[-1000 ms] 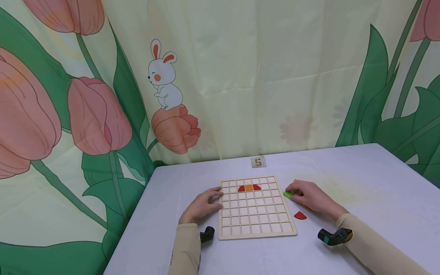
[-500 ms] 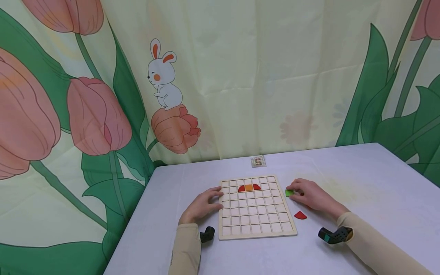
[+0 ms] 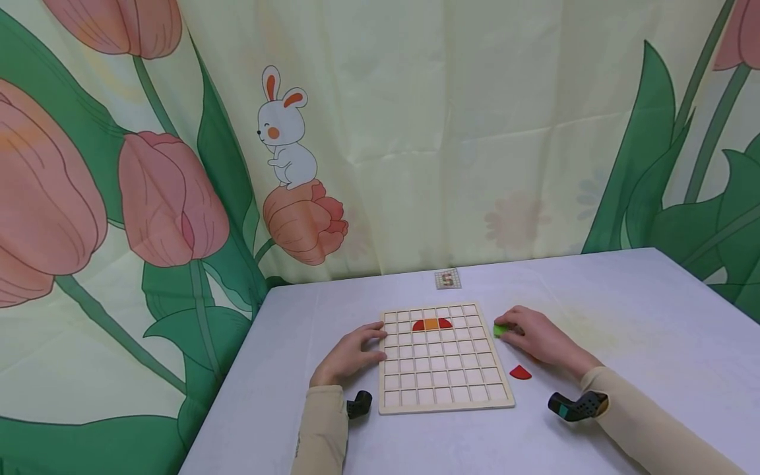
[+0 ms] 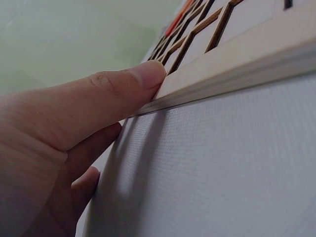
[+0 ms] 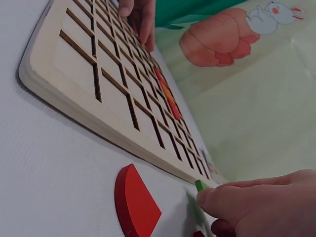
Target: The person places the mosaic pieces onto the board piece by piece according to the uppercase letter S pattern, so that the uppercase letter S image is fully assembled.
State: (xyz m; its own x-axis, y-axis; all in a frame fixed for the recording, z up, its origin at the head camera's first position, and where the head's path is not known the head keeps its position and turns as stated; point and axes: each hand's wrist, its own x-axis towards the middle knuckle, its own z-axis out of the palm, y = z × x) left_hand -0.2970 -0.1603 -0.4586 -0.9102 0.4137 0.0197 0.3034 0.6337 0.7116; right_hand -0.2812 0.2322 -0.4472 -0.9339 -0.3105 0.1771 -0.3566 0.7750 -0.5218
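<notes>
A wooden grid board (image 3: 446,409) lies on the table with a red quarter-round piece (image 3: 418,325), an orange square (image 3: 431,324) and another red quarter-round (image 3: 444,322) side by side in its upper cells. At the board's left edge, my left hand (image 3: 350,356) rests with fingers spread; its thumb (image 4: 148,76) presses the rim in the left wrist view. Just off the right edge, my right hand (image 3: 537,336) pinches a small green piece (image 3: 500,329), mostly covered by the fingers. Below that hand lies a loose red quarter-round piece (image 3: 520,373).
Behind the board lies a small card (image 3: 448,278) with a grid and a figure like a 5. A bit of another red piece (image 5: 198,234) shows under the right hand. A printed curtain (image 3: 392,165) hangs behind the table.
My right fingers have shifted the green piece slightly, and less of it shows now. An orange edge behind the fingers is no longer visible. The left hand keeps its place at the board.
</notes>
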